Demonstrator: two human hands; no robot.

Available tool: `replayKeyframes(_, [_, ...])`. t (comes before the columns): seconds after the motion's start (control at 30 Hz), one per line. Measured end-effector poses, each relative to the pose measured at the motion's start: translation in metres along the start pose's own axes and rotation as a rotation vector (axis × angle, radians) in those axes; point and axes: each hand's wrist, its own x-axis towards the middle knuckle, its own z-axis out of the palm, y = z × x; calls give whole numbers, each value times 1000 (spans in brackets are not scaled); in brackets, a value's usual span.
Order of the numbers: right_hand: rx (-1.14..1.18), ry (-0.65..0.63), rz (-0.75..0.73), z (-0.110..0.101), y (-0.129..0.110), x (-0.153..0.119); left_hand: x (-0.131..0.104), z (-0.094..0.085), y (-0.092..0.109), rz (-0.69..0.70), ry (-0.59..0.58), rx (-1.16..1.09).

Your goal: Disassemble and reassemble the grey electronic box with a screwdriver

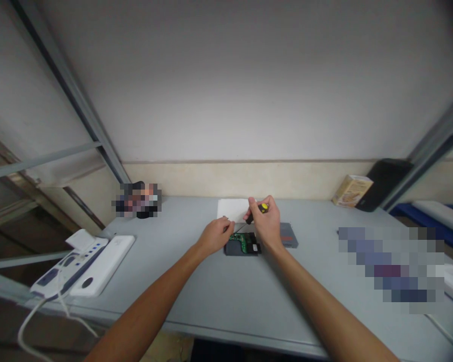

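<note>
A black device with an exposed green circuit board lies in the middle of the grey table. My right hand is wrapped round a black and yellow screwdriver, whose thin shaft slants down to the left, over the board's upper edge. At the device's upper left corner, my left hand has its fingers pressed together; whatever is between them is too small to name. Behind both hands lies a white sheet. A flat grey panel rests on the table to the right, partly behind my right wrist.
On the left are a white power strip with cables and a long white box. A blurred item stands at the back left. Back right, a small carton leans near a black case. Another blurred item lies right.
</note>
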Motion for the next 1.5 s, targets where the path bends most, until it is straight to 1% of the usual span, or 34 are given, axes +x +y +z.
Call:
replayKeyframes(0.1, [41, 7, 11, -1, -4, 3, 0, 1, -1, -2, -2, -18])
replayKeyframes(0.17, [64, 18, -8, -5, -11, 8, 0, 2, -3, -7, 5, -26])
replayKeyframes(0.23, [97, 35, -50, -14, -23, 15, 0, 4, -4, -6, 14, -32])
replayKeyframes(0.3, [124, 31, -100, -28, -37, 22, 0, 5, -4, -6, 16, -35])
replayKeyframes(0.33, [87, 23, -125, -37, -43, 25, 0, 5, -5, -8, 14, -36])
replayKeyframes(0.37, [-8, 10, -149, -47, -47, 28, 1, 4, -5, -8, 10, -40])
replayKeyframes(0.4, [-163, -28, -178, -57, -48, 29, 1, 2, -5, -6, 1, -51])
replayKeyframes(0.43, [-348, -111, -210, -69, -47, 29, 1, -1, -5, 1, -20, -67])
replayKeyframes(0.47, [-520, -229, -237, -80, -44, 27, 2, -6, -6, 10, -54, -94])
replayKeyframes(0.5, [-680, -370, -250, -92, -39, 25, 2, -12, -7, 24, -110, -128])
replayKeyframes(0.53, [-818, -492, -250, -103, -33, 22, 1, -19, -7, 41, -195, -168])
replayKeyframes(0.57, [-934, -592, -234, -114, -27, 19, 1, -26, -8, 45, -262, -205])
replayKeyframes(0.67, [-1165, -783, -146, -141, -15, 12, -3, -45, -10, 83, -502, -201])
replayKeyframes(0.7, [-1208, -816, -133, -146, -14, 11, -5, -48, -10, 98, -542, -189])
replayKeyframes(0.73, [-1237, -845, -122, -150, -15, 12, -6, -49, -10, 107, -541, -181])
replayKeyframes(0.77, [-1251, -867, -113, -151, -17, 14, -7, -49, -10, 113, -535, -174])
replayKeyframes(0.83, [-1250, -904, -88, -149, -23, 18, -7, -43, -10, 117, -485, -172])
replayKeyframes(0.93, [-1228, -949, -48, -137, -30, 24, -6, -33, -11, 118, -407, -188])
replayKeyframes(1.0, [-1214, -962, -49, -129, -31, 24, -6, -27, -12, 123, -364, -198])
replayKeyframes(1.13, [-1181, -980, -130, -116, -26, 14, -5, -19, -11, 130, -277, -222])
replayKeyframes(1.3, [-1206, -977, -257, -108, -20, -5, -7, -15, -6, 122, -239, -256])
replayKeyframes(1.5, [-1204, -999, -286, -93, -17, -9, -7, -10, -4, 104, -215, -257])
